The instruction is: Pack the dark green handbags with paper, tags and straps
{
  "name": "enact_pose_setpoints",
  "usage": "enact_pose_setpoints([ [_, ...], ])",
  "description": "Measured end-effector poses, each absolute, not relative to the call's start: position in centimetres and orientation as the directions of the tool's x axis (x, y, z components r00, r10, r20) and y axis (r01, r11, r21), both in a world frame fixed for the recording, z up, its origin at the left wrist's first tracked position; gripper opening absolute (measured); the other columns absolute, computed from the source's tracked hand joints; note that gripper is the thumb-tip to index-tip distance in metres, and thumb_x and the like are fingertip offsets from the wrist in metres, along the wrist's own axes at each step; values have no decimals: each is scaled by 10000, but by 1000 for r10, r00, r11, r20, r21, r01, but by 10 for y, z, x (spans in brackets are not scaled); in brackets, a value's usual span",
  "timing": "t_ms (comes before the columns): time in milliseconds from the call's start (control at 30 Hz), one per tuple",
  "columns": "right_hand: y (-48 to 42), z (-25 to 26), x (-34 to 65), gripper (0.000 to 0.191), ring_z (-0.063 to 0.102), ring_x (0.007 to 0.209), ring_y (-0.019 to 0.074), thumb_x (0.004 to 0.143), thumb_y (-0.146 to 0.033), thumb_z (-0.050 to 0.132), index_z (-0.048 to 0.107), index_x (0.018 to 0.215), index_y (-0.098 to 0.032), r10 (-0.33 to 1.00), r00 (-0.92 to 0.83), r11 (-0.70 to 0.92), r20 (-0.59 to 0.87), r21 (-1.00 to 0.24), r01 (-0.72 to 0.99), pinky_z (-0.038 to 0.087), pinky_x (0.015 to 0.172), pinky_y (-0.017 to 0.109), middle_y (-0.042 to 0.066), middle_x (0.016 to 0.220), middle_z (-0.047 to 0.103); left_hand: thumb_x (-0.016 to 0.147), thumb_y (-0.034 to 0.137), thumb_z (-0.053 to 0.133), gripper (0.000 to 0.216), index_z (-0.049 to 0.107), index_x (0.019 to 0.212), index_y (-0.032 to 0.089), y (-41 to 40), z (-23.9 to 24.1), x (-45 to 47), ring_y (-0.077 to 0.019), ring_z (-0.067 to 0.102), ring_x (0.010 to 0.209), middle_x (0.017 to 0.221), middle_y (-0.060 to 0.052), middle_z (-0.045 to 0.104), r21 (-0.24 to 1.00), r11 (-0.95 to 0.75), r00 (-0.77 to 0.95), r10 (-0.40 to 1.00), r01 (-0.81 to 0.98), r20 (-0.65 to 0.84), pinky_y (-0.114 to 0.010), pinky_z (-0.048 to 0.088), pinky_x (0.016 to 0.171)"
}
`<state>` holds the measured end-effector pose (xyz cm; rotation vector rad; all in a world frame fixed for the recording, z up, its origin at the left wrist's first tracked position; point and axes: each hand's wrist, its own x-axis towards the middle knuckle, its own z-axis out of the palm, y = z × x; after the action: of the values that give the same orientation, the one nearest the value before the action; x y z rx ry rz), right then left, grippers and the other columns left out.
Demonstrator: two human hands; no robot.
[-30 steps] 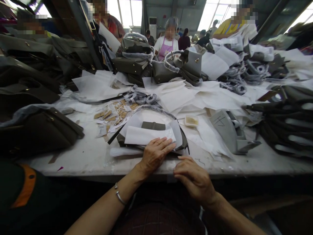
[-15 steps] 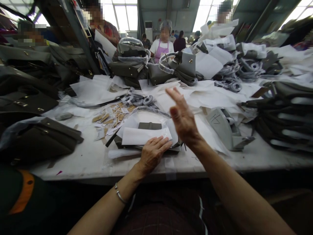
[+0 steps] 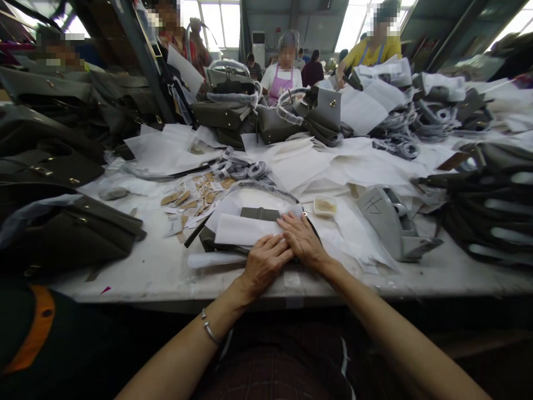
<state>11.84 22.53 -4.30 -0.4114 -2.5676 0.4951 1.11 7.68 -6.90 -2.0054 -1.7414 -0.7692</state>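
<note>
- Olive bag (image 3: pixel 261 214): lies at the near edge of the bench (image 3: pixel 156 273), about midway along what shows.
- Grey dispenser (image 3: pixel 381 219): stands right of the bag, set back from the near edge, well apart from both hands.
- Folded white sheet (image 3: pixel 241 229): lies across the bag, its right end covered by fingers.
- Left hand (image 3: pixel 266 261): rests at that right end, fingers together; its grip is flat, wrapped round nothing visible (whether anything sits under the palms, I cannot tell).
- Right hand (image 3: pixel 303 239): palm down over the bag's right end, fingers spread, thumb touching the left fingers; its grip is unclosed. The step looks like pressing the sheet flat; the next move seems to call for steady, even pressure.
</note>
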Motion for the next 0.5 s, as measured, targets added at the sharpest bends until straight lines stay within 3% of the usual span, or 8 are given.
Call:
enact_pose_setpoints([
  [100,222,-51,123,515,261,1461,252,1030,-417,291,394,1477,-183,381,-849,878,365,-431,209,144,1197,552,132,1531,393,980,199,478,308,631,1234,283,77,-70,11,-206,605,1187,1263,-18,671,68,-160,84,779,985,622,-403,462,1005],
  [167,219,-45,135,498,295,1447,255,1022,-400,348,399,1470,-189,374,-825,868,424,-473,150,182,1193,555,133,1505,431,980,199,482,304,636,1227,284,77,-69,11,-205,607,1186,1255,-18,676,87,-157,67,773,984,631,-401,466,999],
  [267,207,-31,173,468,425,1372,262,967,-374,521,480,1404,-213,289,-816,870,500,-493,7,337,1152,507,131,1423,522,982,230,496,265,648,1194,283,75,-69,10,-204,602,1194,1251,-11,678,134,-160,42,778,978,627,-403,462,1002],
  [333,193,-29,204,479,498,1310,265,913,-334,620,521,1367,-217,158,-868,899,471,-432,-71,437,1095,464,131,1371,567,984,229,488,274,633,1210,283,75,-69,10,-204,588,1214,1274,-7,665,157,-169,40,794,973,607,-409,452,1013],
  [400,178,-39,228,484,495,1313,273,906,-252,615,518,1380,-221,29,-917,951,399,-295,-98,442,1091,487,124,1375,571,984,209,472,294,619,1227,287,74,-69,10,-202,577,1230,1294,2,652,171,-175,40,804,970,593,-410,442,1023],
  [500,161,-64,236,495,459,1345,274,919,-129,509,497,1405,-224,-14,-927,989,375,-132,-68,420,1096,527,108,1398,560,982,192,457,305,626,1215,293,75,-69,10,-194,577,1228,1295,12,652,180,-165,25,800,970,599,-402,437,1029],
])
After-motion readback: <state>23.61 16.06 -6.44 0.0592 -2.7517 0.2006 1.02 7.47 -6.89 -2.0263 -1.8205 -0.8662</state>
